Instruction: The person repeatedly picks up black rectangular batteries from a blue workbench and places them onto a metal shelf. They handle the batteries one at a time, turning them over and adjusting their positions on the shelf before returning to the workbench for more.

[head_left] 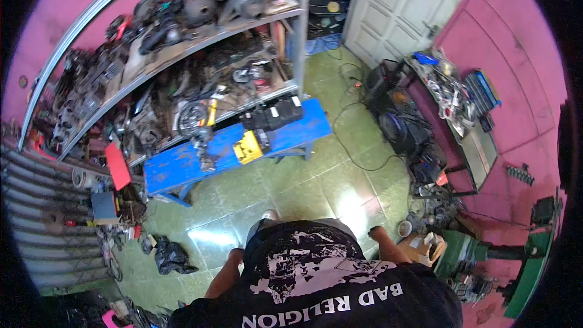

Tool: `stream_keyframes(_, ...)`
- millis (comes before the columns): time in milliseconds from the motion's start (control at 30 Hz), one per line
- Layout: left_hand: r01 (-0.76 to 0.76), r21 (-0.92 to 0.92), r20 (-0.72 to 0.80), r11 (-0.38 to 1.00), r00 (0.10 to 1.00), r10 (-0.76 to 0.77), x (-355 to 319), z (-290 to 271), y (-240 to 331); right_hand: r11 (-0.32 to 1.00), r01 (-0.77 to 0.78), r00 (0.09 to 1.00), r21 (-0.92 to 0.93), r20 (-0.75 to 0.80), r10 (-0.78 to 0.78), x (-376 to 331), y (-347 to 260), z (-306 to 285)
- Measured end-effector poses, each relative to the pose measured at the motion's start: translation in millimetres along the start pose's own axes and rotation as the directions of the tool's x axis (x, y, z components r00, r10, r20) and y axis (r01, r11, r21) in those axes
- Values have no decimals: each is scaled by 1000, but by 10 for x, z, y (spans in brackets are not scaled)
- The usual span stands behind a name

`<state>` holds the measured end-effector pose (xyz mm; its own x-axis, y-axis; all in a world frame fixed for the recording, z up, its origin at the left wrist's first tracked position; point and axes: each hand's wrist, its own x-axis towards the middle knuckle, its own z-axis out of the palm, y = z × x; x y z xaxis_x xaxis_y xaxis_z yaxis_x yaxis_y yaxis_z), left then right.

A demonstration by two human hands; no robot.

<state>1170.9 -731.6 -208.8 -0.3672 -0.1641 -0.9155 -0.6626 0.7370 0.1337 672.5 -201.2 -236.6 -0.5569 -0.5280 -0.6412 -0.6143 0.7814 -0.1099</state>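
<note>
Both my arms hang at my sides, away from the benches and shelves. My left hand [237,256] is beside my black shirt, low over the green tiled floor; its fingers are partly hidden and too small to read. On the other side my right hand [378,232] hangs darkly shaded above the tiles, and I cannot make out its fingers or anything in them. Ahead of me stands a worn blue bench [228,152]. On it are a yellow and black box [249,147], several black boxes [280,114] and a metal part [206,161].
Metal shelves [146,58] full of greasy machine parts rise behind the bench. A white door [395,9] is at the far right. Tools crowd a side table [480,152]; a black cable [343,136] crosses the floor. A black plastic bag [172,257] and a cardboard box [419,249] lie nearby.
</note>
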Motion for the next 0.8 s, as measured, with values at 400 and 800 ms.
stream_keyframes(400,6,-886,-295,464,764,-574,-272,-717,-1711,910,89,981,405,-194,-9,1192,-3363,-2417)
stream_keyframes(800,-430,-728,-674,534,591,-443,-130,-3346,-584,892,337,940,301,-164,-300,2355,-4069,-3305)
